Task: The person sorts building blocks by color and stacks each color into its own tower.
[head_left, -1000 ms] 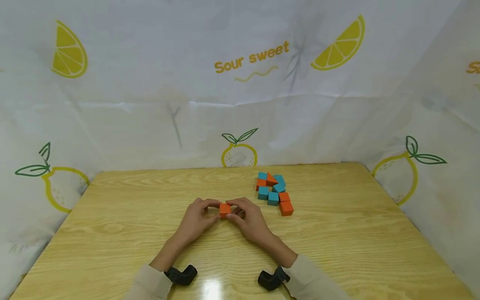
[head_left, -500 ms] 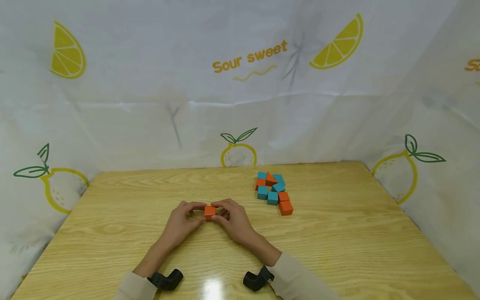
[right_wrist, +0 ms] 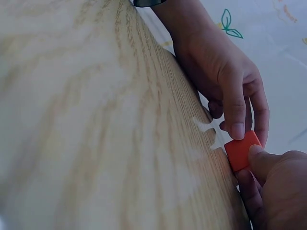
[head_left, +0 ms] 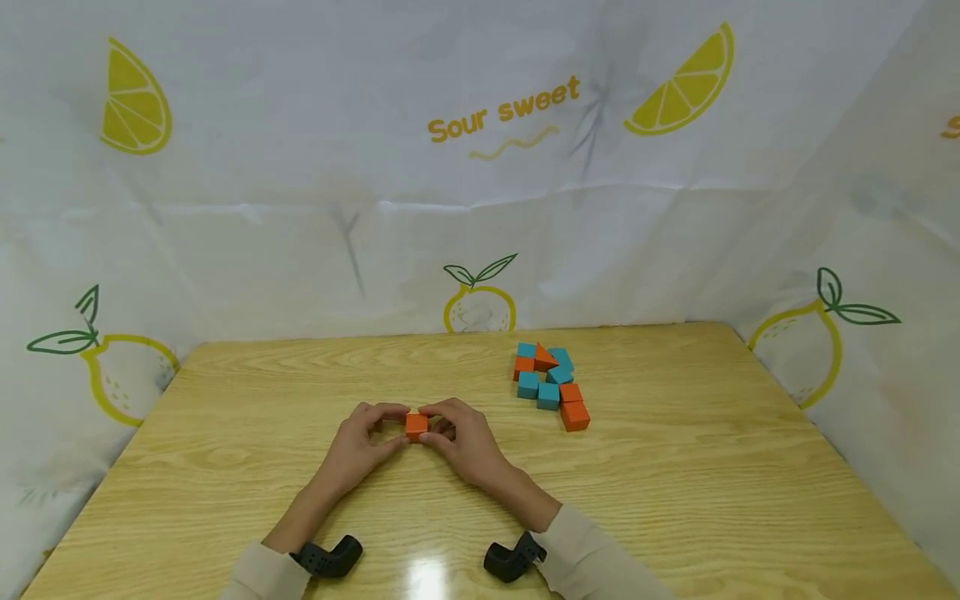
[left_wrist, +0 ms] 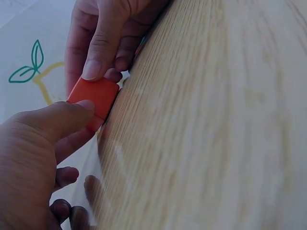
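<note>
Head view: left hand point(head_left: 356, 450) and right hand point(head_left: 471, 446) both grip one orange cube point(head_left: 417, 427), pinching it from opposite sides between thumb and finger. The cube sits between the two sets of fingertips, at the middle of the table point(head_left: 675, 475), somewhat left of centre in the frame. Left wrist view confirms contact: the left thumb lies flat on one face, the right thumb bears on the cube near its edge. Right wrist view agrees, with both thumbs on orange surface. Whether the underside touches the wood cannot be told. The remaining fingers of the right hand are tucked behind its forefinger and partly hidden. Right of the hands and farther back, well apart from the cube, stands a close group of blocks: two blue blocks point(head_left: 528, 386) side by side at the front, an orange wedge point(head_left: 543, 358) behind them, more blue pieces point(head_left: 559, 375) beside the wedge, and orange blocks point(head_left: 575, 416) at the near right end. Black wrist bands point(head_left: 327, 560) and pale sleeves point(head_left: 266, 575) show at the lower edge. White cloth point(head_left: 300, 142) printed with lemons and the words "Sour sweet" hangs behind the table.
</note>
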Available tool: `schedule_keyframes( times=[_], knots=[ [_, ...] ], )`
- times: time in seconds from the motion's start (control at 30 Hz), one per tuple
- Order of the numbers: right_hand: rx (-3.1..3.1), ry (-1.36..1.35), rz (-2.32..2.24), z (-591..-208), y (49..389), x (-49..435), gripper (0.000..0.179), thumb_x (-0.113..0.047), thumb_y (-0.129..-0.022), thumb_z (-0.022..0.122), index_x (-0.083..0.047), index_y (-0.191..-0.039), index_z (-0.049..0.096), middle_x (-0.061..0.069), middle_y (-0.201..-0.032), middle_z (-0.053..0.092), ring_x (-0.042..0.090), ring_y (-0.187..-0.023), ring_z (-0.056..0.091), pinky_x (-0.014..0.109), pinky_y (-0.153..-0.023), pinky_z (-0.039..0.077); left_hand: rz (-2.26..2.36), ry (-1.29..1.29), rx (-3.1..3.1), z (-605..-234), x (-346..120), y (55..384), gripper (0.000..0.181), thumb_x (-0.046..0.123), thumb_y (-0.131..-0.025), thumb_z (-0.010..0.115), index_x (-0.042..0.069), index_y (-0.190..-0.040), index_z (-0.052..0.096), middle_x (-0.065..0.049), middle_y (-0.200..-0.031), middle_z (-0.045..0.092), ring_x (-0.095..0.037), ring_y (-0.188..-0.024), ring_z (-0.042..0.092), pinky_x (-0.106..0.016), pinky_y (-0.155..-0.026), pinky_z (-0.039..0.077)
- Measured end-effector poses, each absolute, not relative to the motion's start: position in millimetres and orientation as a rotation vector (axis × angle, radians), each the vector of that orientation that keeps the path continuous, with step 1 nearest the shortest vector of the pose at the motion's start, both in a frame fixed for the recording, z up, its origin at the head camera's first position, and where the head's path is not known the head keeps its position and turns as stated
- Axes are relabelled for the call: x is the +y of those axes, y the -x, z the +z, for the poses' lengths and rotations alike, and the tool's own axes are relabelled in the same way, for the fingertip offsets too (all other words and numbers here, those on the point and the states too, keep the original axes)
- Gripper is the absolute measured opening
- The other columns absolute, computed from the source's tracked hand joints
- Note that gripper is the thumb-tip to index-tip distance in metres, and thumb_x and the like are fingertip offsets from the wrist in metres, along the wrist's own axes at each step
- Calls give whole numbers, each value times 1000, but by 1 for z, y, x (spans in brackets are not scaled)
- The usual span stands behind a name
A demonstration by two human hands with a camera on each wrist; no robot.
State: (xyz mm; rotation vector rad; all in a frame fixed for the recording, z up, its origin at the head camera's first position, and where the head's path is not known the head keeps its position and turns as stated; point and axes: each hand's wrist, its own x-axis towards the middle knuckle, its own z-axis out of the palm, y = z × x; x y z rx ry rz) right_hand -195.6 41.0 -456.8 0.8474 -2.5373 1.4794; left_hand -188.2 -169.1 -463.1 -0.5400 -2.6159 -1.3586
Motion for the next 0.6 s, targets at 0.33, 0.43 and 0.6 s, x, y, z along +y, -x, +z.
schedule_keyframes(
  times=[0.33,0.43,0.6],
  knots=[
    [-2561,-835,1464,-458,196,43,37,-14,-88,69,-8,-124,63,4,-109,61,11,-82,62,22,-71,51,-1345,549,-2611,-464,-167,189,36,22,-80,79,23,-114,67,2,-100,58,-15,-87,50,-37,-74,42],
    [-2564,-835,1452,-460,196,43,38,-14,-88,69,-8,-125,62,5,-108,61,11,-81,61,22,-71,51,-1346,546,-2616,-464,-167,189,37,23,-80,79,22,-114,67,2,-99,58,-16,-87,51,-37,-73,42],
    [-2535,-851,1464,-460,195,43,39,-15,-89,69,-7,-126,61,6,-110,60,12,-82,62,22,-70,51,-1335,549,-2610,-464,-168,189,37,22,-80,79,22,-115,67,3,-99,59,-15,-86,52,-34,-71,43]
  ],
)
